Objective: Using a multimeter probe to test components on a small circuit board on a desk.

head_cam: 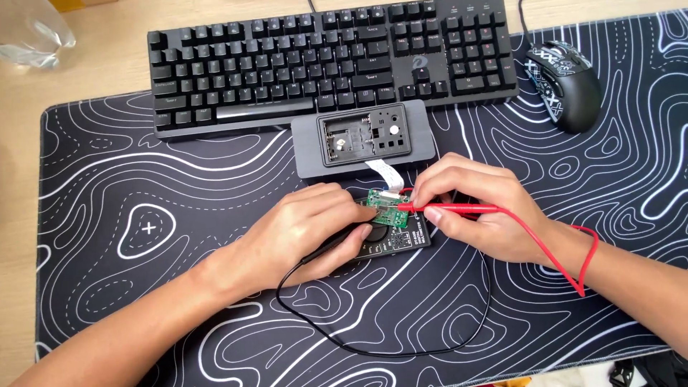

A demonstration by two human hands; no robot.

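My left hand [308,229] grips a black test probe [337,240] whose tip points at a small green circuit board [385,208]. My right hand [476,211] pinches a red test probe [448,208], its tip touching the same board from the right. The board lies on top of a black multimeter [398,240], which is mostly hidden under both hands. A white flat ribbon cable [380,173] runs from the board up to an opened grey device case [362,141]. A black lead [387,351] and a red lead [573,251] trail off the probes.
A black keyboard [330,61] sits behind the grey case, a patterned black mouse [570,82] to its right. Everything rests on a black desk mat with white contour lines [143,215] over a wooden desk. A clear plastic bottle [32,32] lies at the far left corner.
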